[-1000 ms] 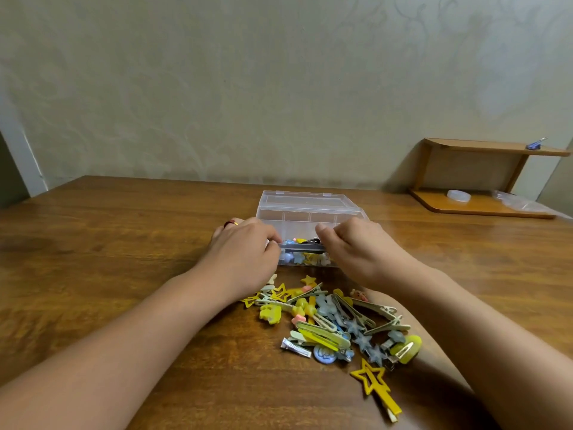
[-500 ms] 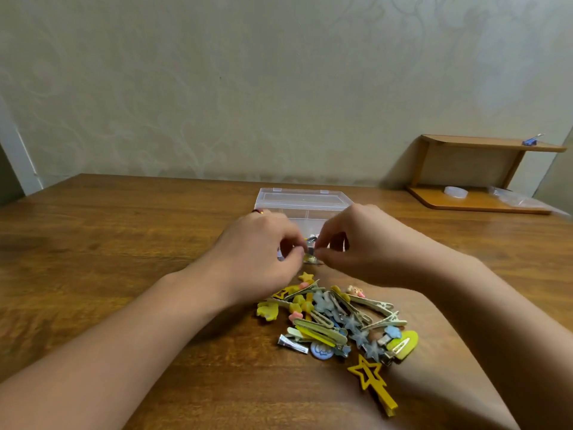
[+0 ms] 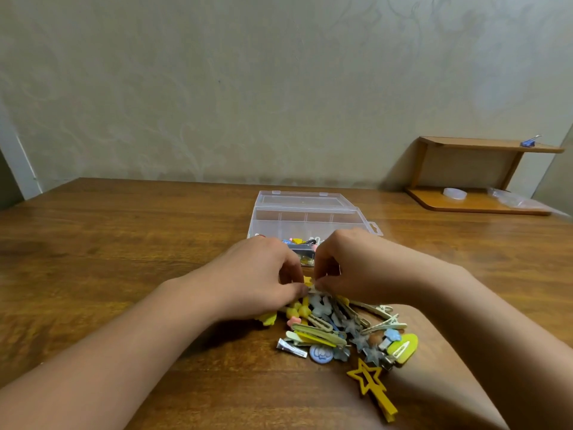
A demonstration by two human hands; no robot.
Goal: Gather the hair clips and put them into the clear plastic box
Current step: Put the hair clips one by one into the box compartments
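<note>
While the person sits at the wooden table, both hands meet at the far edge of a pile of hair clips. The left hand has its fingers curled, and its thumb and fingertips come together on a small pale clip that has a yellow piece just beside it. The right hand is curled too, and its fingertips pinch the same clip from the other side. The two hands almost touch each other there. How much of the clip is lifted from the pile, I cannot tell.

The pile lies on the table near the person, between the two forearms. It has many yellow, pale green and grey-blue clips lying across each other. A silver clip and a round blue badge-like clip are at its near left side. A yellow star clip lies alone at the near end, just beside the pile.

The clear plastic box stands open just behind the hands, with its lid lying flat toward the wall. Some coloured clips are already inside its nearest compartment, partly hidden by the hands.

Far to the right, a small wooden shelf stands against the wall, with a blue clip on top.
</note>
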